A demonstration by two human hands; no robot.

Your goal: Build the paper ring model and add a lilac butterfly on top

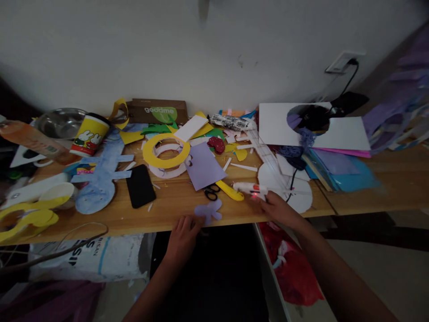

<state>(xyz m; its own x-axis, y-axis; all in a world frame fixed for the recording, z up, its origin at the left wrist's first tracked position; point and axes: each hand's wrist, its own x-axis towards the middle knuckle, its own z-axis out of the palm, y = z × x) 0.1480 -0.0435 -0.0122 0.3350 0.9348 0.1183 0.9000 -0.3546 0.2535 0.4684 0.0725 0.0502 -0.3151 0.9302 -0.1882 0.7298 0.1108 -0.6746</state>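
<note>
L hand (182, 232) touches 1 purple paper cutout (209, 211) at surface (174, 201) edge, grip unclear; R hand (278, 208), just beside, clamped on glue gun (250, 188). Shape cut; gluing seemingly pending.

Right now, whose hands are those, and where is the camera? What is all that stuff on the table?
The camera sits on a person's head and looks down, so those are that person's own two hands. There is only this one picture. The left hand touches a small purple paper cutout at the edge of the wooden table. The right hand is at a white glue gun; it is too blurry to tell if it grips. Nearby lie scissors, a black phone, a yellow paper ring and a yellow cup.
</note>
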